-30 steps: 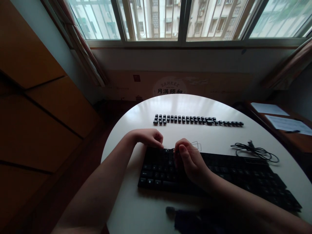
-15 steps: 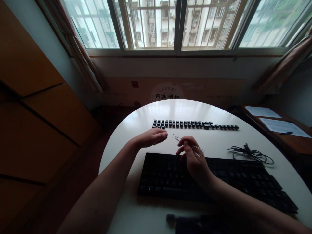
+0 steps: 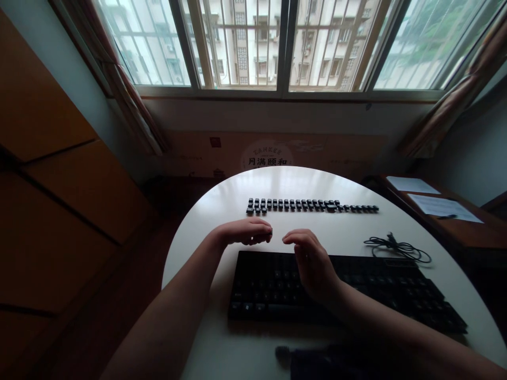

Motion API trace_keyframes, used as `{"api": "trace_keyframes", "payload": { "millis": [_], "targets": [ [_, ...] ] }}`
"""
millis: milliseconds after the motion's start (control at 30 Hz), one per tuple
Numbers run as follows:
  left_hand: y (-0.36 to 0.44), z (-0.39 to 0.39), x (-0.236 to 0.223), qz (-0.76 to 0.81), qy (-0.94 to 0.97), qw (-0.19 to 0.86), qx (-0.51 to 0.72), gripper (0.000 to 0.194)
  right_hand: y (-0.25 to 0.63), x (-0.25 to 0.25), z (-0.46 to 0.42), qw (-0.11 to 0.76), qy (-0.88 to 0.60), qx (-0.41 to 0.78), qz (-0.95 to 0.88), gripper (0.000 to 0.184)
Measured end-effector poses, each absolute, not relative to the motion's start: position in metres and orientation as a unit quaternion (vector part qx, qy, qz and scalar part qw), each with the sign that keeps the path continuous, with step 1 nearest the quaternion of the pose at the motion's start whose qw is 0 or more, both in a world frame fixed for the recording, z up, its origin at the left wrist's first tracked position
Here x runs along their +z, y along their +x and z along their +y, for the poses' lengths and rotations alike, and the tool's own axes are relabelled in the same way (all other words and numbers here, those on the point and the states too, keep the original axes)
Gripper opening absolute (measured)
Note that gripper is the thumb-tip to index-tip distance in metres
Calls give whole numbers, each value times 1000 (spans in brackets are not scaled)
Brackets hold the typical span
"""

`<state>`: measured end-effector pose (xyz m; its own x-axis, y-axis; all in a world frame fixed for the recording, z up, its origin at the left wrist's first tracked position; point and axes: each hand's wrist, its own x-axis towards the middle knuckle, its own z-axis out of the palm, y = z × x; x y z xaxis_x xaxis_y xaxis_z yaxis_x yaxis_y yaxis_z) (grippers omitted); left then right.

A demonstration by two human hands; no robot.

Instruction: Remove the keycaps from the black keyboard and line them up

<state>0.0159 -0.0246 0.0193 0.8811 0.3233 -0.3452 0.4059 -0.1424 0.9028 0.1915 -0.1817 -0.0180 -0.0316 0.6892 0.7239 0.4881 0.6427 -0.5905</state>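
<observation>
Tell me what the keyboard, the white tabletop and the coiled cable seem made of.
Keyboard: probably matte black plastic, from its dull, blocky keys. Tabletop: smooth, glossy, perhaps laminate or lacquer; it reflects window light. Cable: likely black rubbery sheathing, judging by its bending loops.

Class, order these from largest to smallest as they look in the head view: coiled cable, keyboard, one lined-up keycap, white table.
White table
Keyboard, partly covered
Coiled cable
One lined-up keycap
</observation>
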Motion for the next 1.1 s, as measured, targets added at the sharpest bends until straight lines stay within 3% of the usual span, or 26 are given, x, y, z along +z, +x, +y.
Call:
{"api": "trace_keyframes", "payload": {
  "millis": [133,300,400,467,567,767,1100],
  "targets": [
    [16,-23,15,250,738,626,-42,32,187,-9,-188,445,-378,-3,-812,33],
    [14,-22,12,254,732,629,-60,43,192,-1,-169,340,-541,16,-770,36],
    [12,-21,12,264,725,632,-67,53,200,-2,-147,314,-580,34,-750,38],
    [11,-20,12,266,723,635,-58,56,205,-4,-134,304,-581,43,-753,29],
    [11,-20,10,268,725,633,-43,57,206,-8,-123,306,-561,67,-767,17],
    [11,-18,4,281,727,625,-42,58,203,-11,-111,284,-564,90,-770,12],
    [4,-8,-6,286,685,670,-36,65,229,-31,-57,230,-647,83,-722,20]
  ]
}}
